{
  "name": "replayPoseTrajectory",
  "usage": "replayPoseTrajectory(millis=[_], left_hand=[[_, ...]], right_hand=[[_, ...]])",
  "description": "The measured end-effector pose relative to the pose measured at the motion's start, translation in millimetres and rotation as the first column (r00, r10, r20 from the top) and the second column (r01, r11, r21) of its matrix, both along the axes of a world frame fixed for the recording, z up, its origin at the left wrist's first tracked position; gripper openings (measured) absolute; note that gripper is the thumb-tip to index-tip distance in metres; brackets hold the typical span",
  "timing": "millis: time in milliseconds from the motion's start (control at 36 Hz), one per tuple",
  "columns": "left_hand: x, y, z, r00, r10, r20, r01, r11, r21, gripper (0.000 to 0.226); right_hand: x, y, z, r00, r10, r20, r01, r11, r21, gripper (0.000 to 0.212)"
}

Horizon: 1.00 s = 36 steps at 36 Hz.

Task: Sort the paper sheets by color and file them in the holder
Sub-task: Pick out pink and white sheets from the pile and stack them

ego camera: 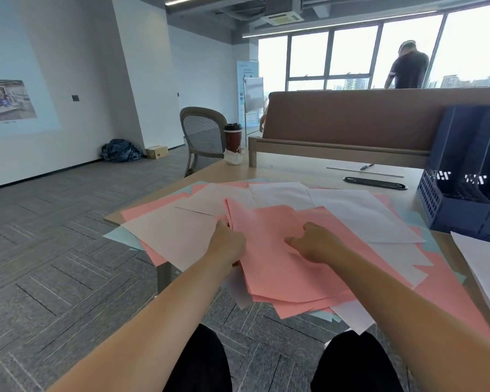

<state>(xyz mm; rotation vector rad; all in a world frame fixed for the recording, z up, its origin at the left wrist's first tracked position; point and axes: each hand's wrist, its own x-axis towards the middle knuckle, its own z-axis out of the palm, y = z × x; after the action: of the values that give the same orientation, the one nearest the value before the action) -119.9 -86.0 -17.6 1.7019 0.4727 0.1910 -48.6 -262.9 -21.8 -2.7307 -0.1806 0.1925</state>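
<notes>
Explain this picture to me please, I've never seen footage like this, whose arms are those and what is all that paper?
No machine here: a camera worn on a person's head looks forward and down, so the arms are that person's own. On the desk lie mixed pink sheets, white sheets and pale blue sheets. The left hand grips the edge of a bunch of pink ones; the right hand rests on them, fingers curled, though whether it pinches one is unclear. The dark blue holder on the right is for filing them.
</notes>
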Motion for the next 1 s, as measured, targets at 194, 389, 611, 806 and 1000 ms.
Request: replayPoseTrajectory(millis=[194,389,611,806,1000], left_hand=[[3.2,-2.8,2.8,0.998,0.040,0.056,-0.045,0.995,0.093,0.055],[16.5,-1.3,-1.8,0.997,0.039,0.060,-0.046,0.991,0.128,0.041],[34.8,-14.6,-14.2,1.000,-0.025,0.000,0.025,0.993,0.111,0.039],[43.4,-26.5,-14.2,1.000,-0.020,0.023,0.014,0.972,0.234,0.027],[48.0,-24.5,-9.6,0.999,0.050,0.011,-0.050,0.993,0.111,0.029]], right_hand=[[5.7,-27.6,4.2,0.989,-0.148,0.023,0.148,0.989,0.004,0.057],[12.1,-48.9,6.5,0.927,-0.361,0.100,0.372,0.919,-0.131,0.040],[32.4,-58.5,6.2,0.934,-0.347,0.081,0.344,0.938,0.054,0.011],[37.9,-56.7,10.1,0.958,-0.279,0.073,0.252,0.933,0.255,0.032],[36.6,-55.3,11.5,0.959,-0.282,0.000,0.267,0.907,0.326,0.028]])
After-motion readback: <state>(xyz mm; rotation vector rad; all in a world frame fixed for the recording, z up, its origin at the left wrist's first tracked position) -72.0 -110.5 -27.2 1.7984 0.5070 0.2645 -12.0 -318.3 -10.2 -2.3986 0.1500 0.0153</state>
